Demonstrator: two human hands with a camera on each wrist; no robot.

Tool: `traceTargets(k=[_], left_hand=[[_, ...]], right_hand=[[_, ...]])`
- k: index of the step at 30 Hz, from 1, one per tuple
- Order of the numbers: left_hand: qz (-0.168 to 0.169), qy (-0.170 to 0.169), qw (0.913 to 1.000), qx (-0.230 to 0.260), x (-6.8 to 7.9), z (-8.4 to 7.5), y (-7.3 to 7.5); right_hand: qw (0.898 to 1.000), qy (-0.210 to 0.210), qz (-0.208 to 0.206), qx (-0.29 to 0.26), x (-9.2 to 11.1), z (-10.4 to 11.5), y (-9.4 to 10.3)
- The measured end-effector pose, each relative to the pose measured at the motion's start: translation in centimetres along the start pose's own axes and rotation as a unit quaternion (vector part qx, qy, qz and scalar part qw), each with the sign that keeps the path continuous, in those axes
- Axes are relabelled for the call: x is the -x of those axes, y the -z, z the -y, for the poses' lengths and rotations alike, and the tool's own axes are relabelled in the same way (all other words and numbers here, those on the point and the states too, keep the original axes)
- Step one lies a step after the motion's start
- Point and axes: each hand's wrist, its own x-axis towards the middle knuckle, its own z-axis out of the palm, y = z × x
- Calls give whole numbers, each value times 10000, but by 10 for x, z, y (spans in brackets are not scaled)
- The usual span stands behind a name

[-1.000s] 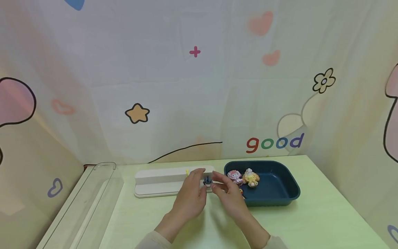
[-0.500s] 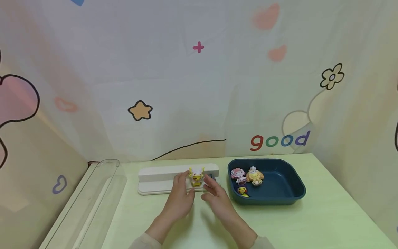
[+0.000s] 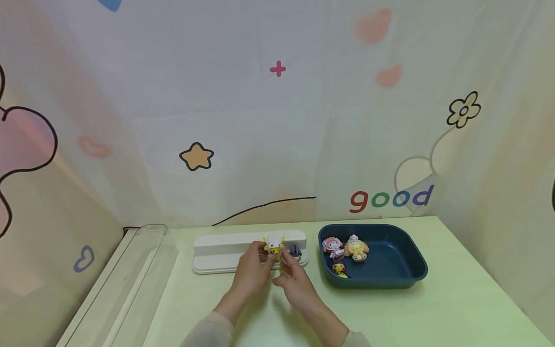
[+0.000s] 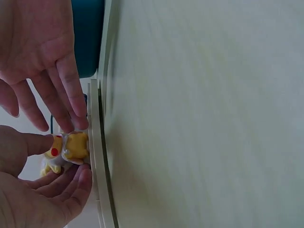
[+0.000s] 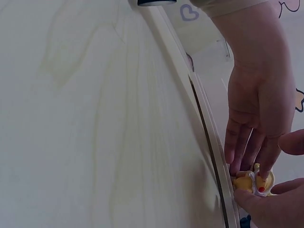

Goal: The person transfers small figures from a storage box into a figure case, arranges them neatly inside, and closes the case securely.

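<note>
A small yellow figurine with red cheeks, a white hood and yellow horns (image 3: pixel 274 246) stands upright on the white stepped display base (image 3: pixel 217 262). My left hand (image 3: pixel 251 270) holds it from the left, thumb on its front and fingers round its side, as the left wrist view shows. From the other side, the straight fingers of my right hand (image 3: pixel 298 284) touch the figurine, with the thumb held apart. A dark blue figurine (image 3: pixel 295 251) stands on the base just right of the yellow one.
A dark teal tray (image 3: pixel 390 284) to the right holds a pink-hooded figurine (image 3: pixel 333 246), a tan-eared yellow figurine (image 3: pixel 357 248) and another yellow figurine (image 3: pixel 339 270). At the left lies a long clear cover (image 3: pixel 125 289). A printed curtain hangs behind the table.
Both hands have moved left from the dark blue figurine to the yellow one. The left thumb and fingers have closed on the yellow figurine; the right fingers have come in against it.
</note>
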Motion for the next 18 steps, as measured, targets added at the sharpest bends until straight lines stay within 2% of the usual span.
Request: traceTargets(k=[8,18], left_hand=[[-279,-28,9993,-227,-6,1,-2],[-518,-38,9985,-184,-7,1,-1]], right_hand=[[10000,35,-14,68,0,-1,0],[9996,218,59,148,0,-1,3]])
